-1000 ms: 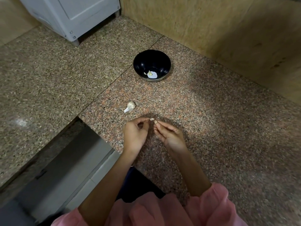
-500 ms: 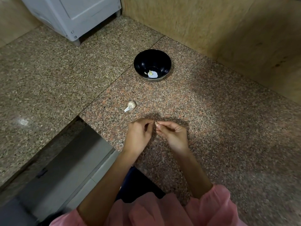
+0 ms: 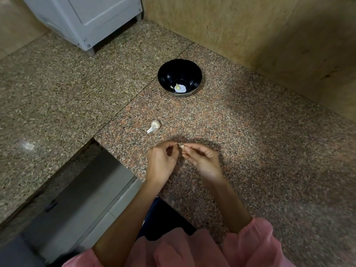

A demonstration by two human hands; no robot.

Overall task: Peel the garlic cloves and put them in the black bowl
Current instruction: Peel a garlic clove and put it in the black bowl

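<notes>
A small garlic clove (image 3: 181,145) is pinched between the fingertips of my left hand (image 3: 161,163) and my right hand (image 3: 202,160), just above the granite counter (image 3: 250,143). The two hands meet at the clove, which they mostly hide. A garlic bulb (image 3: 154,125) with a short stem lies on the counter just beyond my left hand. Farther back stands the black bowl (image 3: 167,74), with a pale peeled clove (image 3: 177,86) in its bottom.
A white appliance (image 3: 86,18) stands at the back left on the counter. A beige wall (image 3: 260,29) runs along the back and right. The counter edge drops off at the near left beside a grey cabinet front (image 3: 81,197).
Both hands stay together on the clove, shifting only slightly, with small finger movements at the clove. The bowl and the bulb have not moved.
</notes>
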